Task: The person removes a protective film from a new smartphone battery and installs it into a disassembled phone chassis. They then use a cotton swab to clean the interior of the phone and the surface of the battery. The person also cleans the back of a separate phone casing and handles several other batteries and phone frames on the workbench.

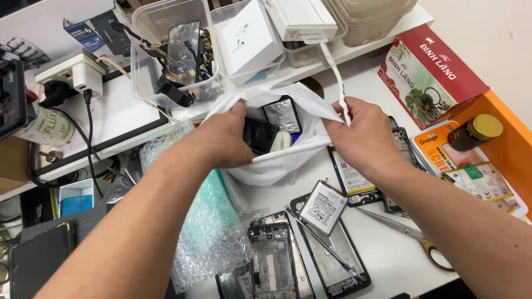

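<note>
The white plastic bag (277,160) is taken as the landmark; it sits on the white worktop (388,260), just in front of the raised shelf edge.

**Grip state.** The bag mouth is held open by both hands. The left hand (221,141) is closed on the left rim of the bag, fingers curled over the film. The right hand (366,138) is closed on the right rim, and the film is pulled taut between the two hands.

**Contents.** Inside the open mouth, a dark phone part (259,135), a silver foil-backed panel (281,114) and a pale rounded item (281,141) are visible. What lies deeper in the bag cannot be told.

**Progress.** The bag is judged to be already opened and spread; its contents are still inside, and no item is lifted clear of the rim. Neither hand is free to take anything while both rims are held.

**Surroundings.**
- Just in front of the bag: a phone battery (323,206), resting on a black phone frame (338,260), with a thin metal tool laid across the frame.
- Front left of the bag: a sheet of bubble wrap (208,232) and a stripped phone chassis (271,257).
- Front right of the bag: scissors (410,232).
- Behind the bag: a clear plastic tub (166,55) of phone parts and a white earbud box (246,39).
- Well to the right of the bag: a red carton (429,75).
</note>
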